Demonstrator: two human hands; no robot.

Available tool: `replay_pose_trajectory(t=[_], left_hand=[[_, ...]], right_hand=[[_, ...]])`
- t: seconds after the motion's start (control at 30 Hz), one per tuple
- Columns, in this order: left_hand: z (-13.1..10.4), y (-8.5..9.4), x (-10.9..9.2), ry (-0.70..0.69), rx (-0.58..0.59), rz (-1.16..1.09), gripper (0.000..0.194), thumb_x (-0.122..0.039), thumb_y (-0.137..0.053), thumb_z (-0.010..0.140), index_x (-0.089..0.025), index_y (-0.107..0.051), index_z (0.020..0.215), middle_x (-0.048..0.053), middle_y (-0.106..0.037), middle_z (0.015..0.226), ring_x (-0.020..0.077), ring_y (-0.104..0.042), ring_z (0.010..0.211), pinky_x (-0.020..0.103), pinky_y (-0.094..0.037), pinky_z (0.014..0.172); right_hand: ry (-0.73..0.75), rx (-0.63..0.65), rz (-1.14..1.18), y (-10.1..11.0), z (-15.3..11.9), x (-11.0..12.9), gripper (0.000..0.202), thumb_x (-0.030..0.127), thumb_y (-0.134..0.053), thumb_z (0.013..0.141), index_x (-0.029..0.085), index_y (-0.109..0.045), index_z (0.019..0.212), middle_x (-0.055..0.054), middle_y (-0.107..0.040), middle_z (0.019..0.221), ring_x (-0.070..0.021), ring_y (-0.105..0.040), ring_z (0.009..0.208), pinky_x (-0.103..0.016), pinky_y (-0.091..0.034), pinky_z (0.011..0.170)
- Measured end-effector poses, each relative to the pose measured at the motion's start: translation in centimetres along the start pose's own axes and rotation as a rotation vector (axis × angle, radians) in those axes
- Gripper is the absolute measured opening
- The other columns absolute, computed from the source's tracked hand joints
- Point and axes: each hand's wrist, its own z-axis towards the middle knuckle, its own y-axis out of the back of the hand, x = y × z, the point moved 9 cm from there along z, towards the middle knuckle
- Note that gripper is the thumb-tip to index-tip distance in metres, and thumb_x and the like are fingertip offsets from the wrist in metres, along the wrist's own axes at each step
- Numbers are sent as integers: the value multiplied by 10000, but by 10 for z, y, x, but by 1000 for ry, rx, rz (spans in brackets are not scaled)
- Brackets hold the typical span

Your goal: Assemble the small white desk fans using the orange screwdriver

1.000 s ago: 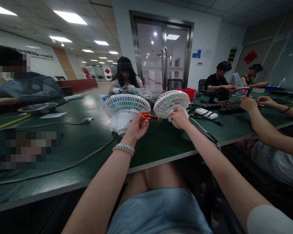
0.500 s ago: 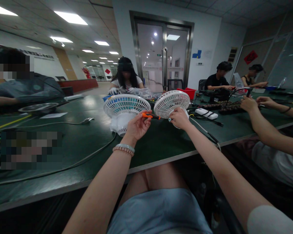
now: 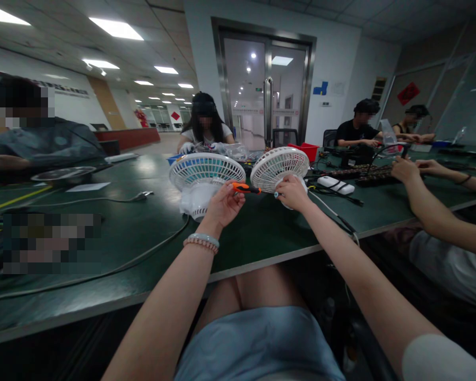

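Note:
My left hand point(image 3: 225, 207) is closed round the orange and black handle of a screwdriver point(image 3: 246, 188), whose thin shaft points right. The fingers of my right hand point(image 3: 291, 193) are closed near the shaft's far end, with a small light-blue piece point(image 3: 276, 194) showing at the fingertips. What else they grip is hidden. Behind my left hand a white fan point(image 3: 206, 169) stands tilted on the table, its lower body in clear plastic. A second white fan point(image 3: 278, 166) stands just behind my right hand, which partly covers it.
The green table point(image 3: 143, 233) carries a grey cable point(image 3: 162, 243) on the left and a white power adapter point(image 3: 335, 185) on the right. A red bin point(image 3: 307, 152) sits at the back. A co-worker's hands point(image 3: 405, 168) work at the right; other people sit around.
Both hands hold nearly the same pose, the screwdriver still between them. The whole view has shifted very slightly; nothing was picked up or let go.

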Motion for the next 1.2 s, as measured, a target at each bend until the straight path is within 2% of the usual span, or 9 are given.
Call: replay_pose_trajectory(t=[0.13, 0.57, 0.83, 1.03, 1.2], left_hand=[[0, 1, 0, 6, 1, 16, 218, -178, -572, 735, -170, -571, 953, 10, -642, 795, 59, -566, 556, 184, -488, 550], [0, 1, 7, 69, 16, 8, 243, -222, -559, 762, -138, -609, 984, 21, -620, 732, 71, -556, 567, 195, -490, 555], [-5, -11, 11, 128, 80, 40, 269, -256, -519, 788, -177, -583, 1037, 45, -645, 1001, 98, -615, 669, 234, -514, 598], [-5, -16, 16, 161, 155, 25, 288, -281, -511, 787, -176, -585, 1046, 50, -639, 1043, 132, -634, 749, 265, -520, 646], [-4, -16, 18, 174, 166, 19, 269, -308, -515, 784, -176, -600, 1002, 47, -644, 1029, 143, -634, 749, 290, -518, 668]], right_hand=[[5, -3, 2, 0, 0, 0, 213, 258, -516, 788, 212, -696, 892, -28, -654, 997, -258, -377, 1037, -396, -270, 887], [6, -10, 0, -1, 1, -1, 202, 263, -516, 788, 208, -694, 868, -28, -657, 984, -251, -384, 1032, -392, -266, 873], [7, -13, 3, -1, 0, -1, 197, 259, -526, 782, 212, -696, 867, -23, -657, 988, -252, -381, 1028, -396, -270, 866], [2, -4, 10, -2, 1, -2, 202, 262, -528, 783, 211, -696, 883, -34, -654, 997, -256, -374, 1043, -404, -265, 878], [5, -18, 12, -3, 1, -3, 190, 264, -539, 776, 216, -697, 870, -27, -656, 988, -253, -376, 1036, -403, -265, 876]])
